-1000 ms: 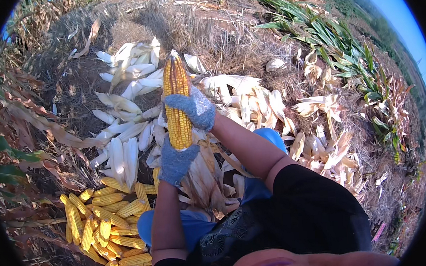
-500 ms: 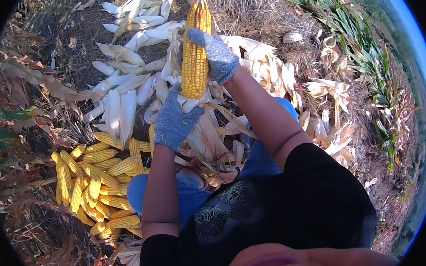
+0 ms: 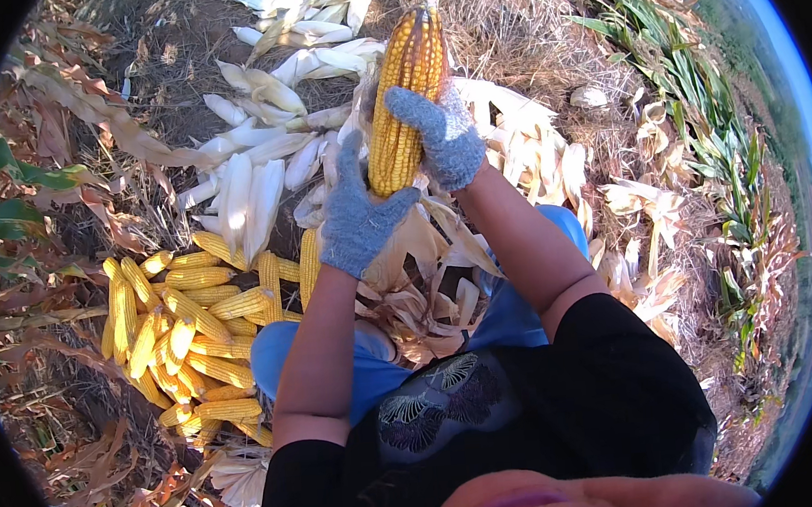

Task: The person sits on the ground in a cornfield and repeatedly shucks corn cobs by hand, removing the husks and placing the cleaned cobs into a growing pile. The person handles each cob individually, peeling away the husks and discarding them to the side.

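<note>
Long yellow corn cob [image 3: 407, 65], streaked reddish-brown toward its tip; fuzzy grey knitted gloves [image 3: 359, 221]; black cloth shirt [image 3: 575, 383] with pale-lined fan shapes [image 3: 409, 410], some perhaps purplish.

Rocking fuzzy grey knit gloves [image 3: 361, 221], a black short-sleeve tee [image 3: 585, 387] with kinda lacy fan-shaped motifs [image 3: 445, 401] up front, plus blue pants [image 3: 514, 317].
</note>
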Demonstrator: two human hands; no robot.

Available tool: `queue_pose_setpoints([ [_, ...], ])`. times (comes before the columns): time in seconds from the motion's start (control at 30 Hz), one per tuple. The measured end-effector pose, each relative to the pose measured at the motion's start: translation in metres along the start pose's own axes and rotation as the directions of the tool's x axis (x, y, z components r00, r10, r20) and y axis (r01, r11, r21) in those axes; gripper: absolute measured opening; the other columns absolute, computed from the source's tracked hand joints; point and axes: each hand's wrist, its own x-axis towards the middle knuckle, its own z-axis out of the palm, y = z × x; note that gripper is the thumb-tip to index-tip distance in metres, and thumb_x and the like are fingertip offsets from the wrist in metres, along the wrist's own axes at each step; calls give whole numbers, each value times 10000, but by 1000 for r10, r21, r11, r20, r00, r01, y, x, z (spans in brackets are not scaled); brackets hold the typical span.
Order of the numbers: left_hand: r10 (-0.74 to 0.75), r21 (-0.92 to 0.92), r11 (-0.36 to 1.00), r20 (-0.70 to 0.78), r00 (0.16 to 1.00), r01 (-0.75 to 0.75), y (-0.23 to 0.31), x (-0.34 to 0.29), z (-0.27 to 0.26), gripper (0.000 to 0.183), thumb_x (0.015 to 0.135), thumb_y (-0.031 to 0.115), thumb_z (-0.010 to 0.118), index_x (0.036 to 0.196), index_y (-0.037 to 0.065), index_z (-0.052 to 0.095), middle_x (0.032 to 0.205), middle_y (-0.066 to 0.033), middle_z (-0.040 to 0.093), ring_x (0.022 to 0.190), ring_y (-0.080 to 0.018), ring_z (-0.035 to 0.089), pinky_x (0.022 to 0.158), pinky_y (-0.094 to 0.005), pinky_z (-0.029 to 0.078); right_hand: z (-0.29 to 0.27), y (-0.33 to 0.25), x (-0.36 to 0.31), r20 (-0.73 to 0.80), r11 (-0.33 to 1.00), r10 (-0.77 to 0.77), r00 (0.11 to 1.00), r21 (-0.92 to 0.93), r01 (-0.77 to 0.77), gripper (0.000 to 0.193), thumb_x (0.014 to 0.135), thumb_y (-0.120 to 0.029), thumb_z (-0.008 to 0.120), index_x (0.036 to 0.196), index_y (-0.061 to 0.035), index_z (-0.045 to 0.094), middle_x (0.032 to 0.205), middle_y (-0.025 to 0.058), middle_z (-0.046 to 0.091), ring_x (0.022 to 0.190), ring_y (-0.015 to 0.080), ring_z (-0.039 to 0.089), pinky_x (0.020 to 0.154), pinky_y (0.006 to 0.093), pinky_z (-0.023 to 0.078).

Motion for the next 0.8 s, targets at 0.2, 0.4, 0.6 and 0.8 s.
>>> queue_pose_setpoints([
  [0.2, -49, 42, 998, 121, 991, 44, 13, 3, 2, 684, 829, 249, 735, 1380, 26, 396, 1290, -183, 547, 1142, -306, 578, 977, -386, 457, -7, -13, 2, -123, 946, -54, 991, 313, 90, 378, 877, -171, 671, 1196, -48, 511, 946, 103, 636, 828, 230, 653, 714, 351, 566],
  [0.4, 408, 523, 807, -160, 899, -273, 1, 5, 2, 556, 844, 247, 700, 1315, 41, 490, 1205, -171, 604, 1105, -368, 578, 961, -456, 458, -16, -31, -1, -183, 962, -257, 949, 44, 269, 455, 845, -119, 728, 1228, -38, 494, 1033, 96, 634, 935, 209, 638, 811, 346, 554],
  [0.6, -237, -925, 302, 161, 958, 230, 13, 3, -9, 543, 909, 289, 638, 1354, 36, 458, 1308, -153, 544, 1195, -295, 536, 988, -433, 465, 9, -16, -13, 343, 559, -506, 791, -568, 604, 735, 666, -344, 878, 1265, -102, 527, 1361, 123, 492, 1267, 307, 482, 1048, 444, 399],
  [0.8, -289, -958, 7, 274, 917, 288, -4, 10, -40, 570, 931, 282, 587, 1402, 19, 404, 1271, -170, 551, 1114, -260, 596, 946, -376, 516, 8, 1, -32, 640, 576, -166, 750, -554, 601, 669, 846, -593, 625, 1287, -95, 546, 1397, 167, 483, 1334, 363, 423, 1104, 461, 309],
])
